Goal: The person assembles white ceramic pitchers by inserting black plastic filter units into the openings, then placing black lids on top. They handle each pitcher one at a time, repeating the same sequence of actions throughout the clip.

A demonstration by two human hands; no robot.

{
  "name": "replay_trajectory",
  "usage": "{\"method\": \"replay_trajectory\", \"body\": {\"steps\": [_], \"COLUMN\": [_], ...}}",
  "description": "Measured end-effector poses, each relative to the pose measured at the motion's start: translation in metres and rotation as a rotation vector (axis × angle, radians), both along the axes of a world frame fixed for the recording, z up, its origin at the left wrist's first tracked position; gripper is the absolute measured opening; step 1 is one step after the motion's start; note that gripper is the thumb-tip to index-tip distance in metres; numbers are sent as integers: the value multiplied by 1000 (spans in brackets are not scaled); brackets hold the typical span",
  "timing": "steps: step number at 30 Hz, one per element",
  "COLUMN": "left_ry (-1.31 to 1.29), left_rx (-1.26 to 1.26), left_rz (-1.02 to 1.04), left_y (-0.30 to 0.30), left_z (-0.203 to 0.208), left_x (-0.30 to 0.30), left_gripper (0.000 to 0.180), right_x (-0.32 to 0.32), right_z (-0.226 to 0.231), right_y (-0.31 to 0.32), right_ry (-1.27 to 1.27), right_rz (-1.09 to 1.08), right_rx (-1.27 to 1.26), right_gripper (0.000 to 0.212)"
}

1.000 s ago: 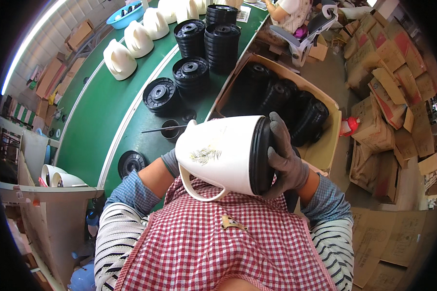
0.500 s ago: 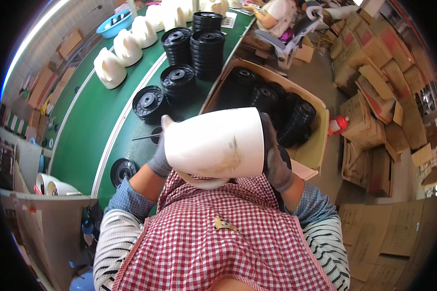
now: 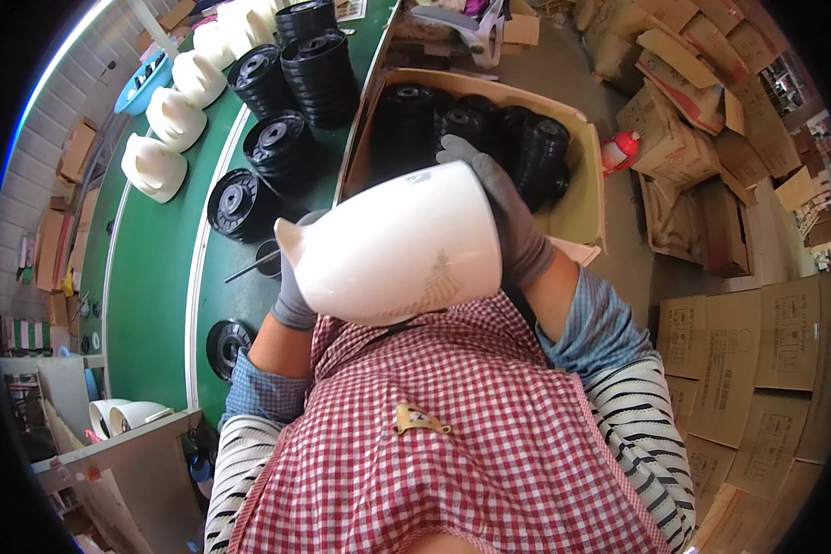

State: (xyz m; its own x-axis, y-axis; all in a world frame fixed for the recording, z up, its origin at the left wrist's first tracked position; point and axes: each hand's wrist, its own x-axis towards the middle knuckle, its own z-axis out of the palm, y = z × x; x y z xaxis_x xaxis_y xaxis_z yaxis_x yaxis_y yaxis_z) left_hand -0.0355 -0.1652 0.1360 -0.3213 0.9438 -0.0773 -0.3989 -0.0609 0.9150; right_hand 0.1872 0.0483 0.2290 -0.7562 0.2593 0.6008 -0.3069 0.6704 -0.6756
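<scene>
A glossy white kettle body [image 3: 397, 249] lies sideways between my two hands, just above my lap. Its pointed spout is at the left and its wide end at the right; a faint grey-gold pattern marks its side. My left hand [image 3: 293, 300], in a grey glove, grips the spout end, its fingers mostly hidden behind the body. At the wide end my right hand [image 3: 515, 222], also gloved in grey, holds the rim with its fingers reaching up past the edge. On the green table beyond the left hand, a dark rod with a round black part [image 3: 266, 258] lies.
Stacked black round bases [image 3: 277, 148] stand on the green table [image 3: 162, 268], with white kettle bodies [image 3: 175, 120] behind. A cardboard box [image 3: 577, 185] holds more black bases. One black disc [image 3: 229, 346] lies near my left forearm. Cartons [image 3: 739, 360] fill the right side.
The kettle body has been turned, so its side pattern sits differently and the handle underneath no longer shows. My right hand's fingers have come up over the wide end. The whole view has shifted.
</scene>
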Motion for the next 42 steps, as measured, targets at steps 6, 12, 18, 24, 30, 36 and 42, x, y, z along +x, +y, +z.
{"method": "replay_trajectory", "body": {"steps": [6,12,18,24,30,36,42], "left_ry": [-917,-165,-1094,-926,737,1217,1463], "left_rx": [170,-35,65,9,-15,-266,-439], "left_rz": [-419,-64,-355,-234,202,-35,-573], "left_y": [3,-3,5,2,16,69,95], "left_z": [14,-24,-23,-16,60,106,68], "left_x": [25,-5,18,18,19,16,90], "left_gripper": [95,99,120,114,44,31,44], "right_x": [33,9,35,51,20,31,34], "right_z": [4,-46,-9,-21,-105,-41,-63], "right_y": [-29,-1,-29,-54,3,18,-22], "right_ry": [-1,-47,12,66,32,-123,-188], "right_rz": [169,303,100,149,318,-282,-142], "right_rx": [-73,-560,-12,-331,-1112,-842,-17], "right_gripper": [89,56,106,111,76,60,43]}}
